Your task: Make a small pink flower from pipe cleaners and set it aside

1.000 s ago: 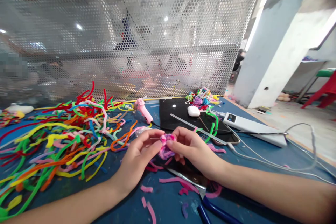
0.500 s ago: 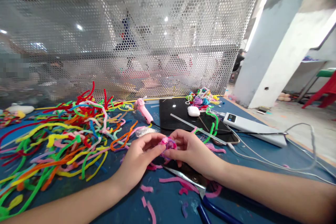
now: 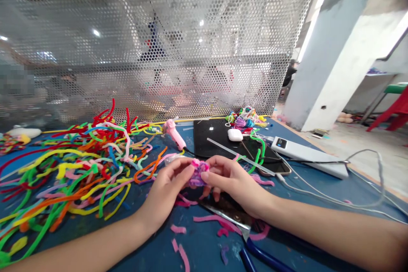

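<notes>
Between my two hands is a small pink and purple piece of twisted pipe cleaner [image 3: 199, 173], held above the table. My left hand [image 3: 170, 185] pinches its left side between thumb and fingers. On the other side, my right hand [image 3: 231, 180] grips it with thumb and forefinger, the lower fingers curled beneath. Fingertips cover part of its edges. Below my right hand lie scissors [image 3: 234, 219] with blue handles, pointing up and left. Short pink pipe cleaner scraps [image 3: 183, 257] are scattered in front of my hands.
A large tangle of coloured pipe cleaners [image 3: 79, 170] spreads over the left of the blue table [image 3: 143, 246]. Behind my hands are a pink glue gun [image 3: 174, 134], a black tablet-like panel [image 3: 210, 136], a white case [image 3: 235, 135] and a glue stick [image 3: 223, 149]. A white power bank [image 3: 309, 156] with cables lies right.
The pink and purple piece has shifted slightly left and been turned, showing more of its face. My fingers have changed their hold on it a little.
</notes>
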A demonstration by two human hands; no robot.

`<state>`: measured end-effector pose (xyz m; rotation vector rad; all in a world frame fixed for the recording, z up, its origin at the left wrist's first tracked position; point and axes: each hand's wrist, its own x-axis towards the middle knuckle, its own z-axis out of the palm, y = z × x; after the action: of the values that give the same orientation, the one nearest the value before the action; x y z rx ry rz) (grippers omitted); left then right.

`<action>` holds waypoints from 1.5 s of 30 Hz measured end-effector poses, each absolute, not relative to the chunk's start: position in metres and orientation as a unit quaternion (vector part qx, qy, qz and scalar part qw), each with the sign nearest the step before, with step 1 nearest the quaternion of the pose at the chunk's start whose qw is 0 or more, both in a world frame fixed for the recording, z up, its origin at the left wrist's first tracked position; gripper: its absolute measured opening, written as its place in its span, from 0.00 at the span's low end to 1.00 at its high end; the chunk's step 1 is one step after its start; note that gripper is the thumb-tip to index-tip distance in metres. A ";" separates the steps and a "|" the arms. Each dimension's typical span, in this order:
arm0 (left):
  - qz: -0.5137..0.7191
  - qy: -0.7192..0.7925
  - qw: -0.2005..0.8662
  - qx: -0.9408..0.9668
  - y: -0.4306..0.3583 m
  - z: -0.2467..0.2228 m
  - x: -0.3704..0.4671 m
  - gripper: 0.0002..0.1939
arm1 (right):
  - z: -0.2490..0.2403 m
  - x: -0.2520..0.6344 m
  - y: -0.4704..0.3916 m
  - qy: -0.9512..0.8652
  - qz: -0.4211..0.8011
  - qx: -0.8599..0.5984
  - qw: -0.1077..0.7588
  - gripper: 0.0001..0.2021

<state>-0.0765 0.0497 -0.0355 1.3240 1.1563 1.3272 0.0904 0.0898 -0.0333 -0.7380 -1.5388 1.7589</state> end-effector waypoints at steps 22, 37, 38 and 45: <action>0.619 0.376 0.545 0.422 0.052 -0.034 -0.079 0.17 | -0.038 0.092 0.094 -0.578 0.645 -0.269 0.422 0.17; 0.596 0.405 0.551 0.421 0.053 -0.034 -0.078 0.13 | -0.034 0.093 0.091 -0.595 0.671 -0.214 0.387 0.17; 0.596 0.403 0.554 0.420 0.053 -0.033 -0.078 0.13 | -0.034 0.093 0.091 -0.597 0.664 -0.222 0.391 0.16; 0.579 0.391 0.580 0.419 0.053 -0.034 -0.079 0.10 | -0.040 0.093 0.090 -0.646 0.633 -0.226 0.363 0.17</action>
<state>-0.0786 0.0533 -0.0342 0.9783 0.9141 1.3537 0.0929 0.0902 -0.0403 -0.5807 -1.6615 1.6286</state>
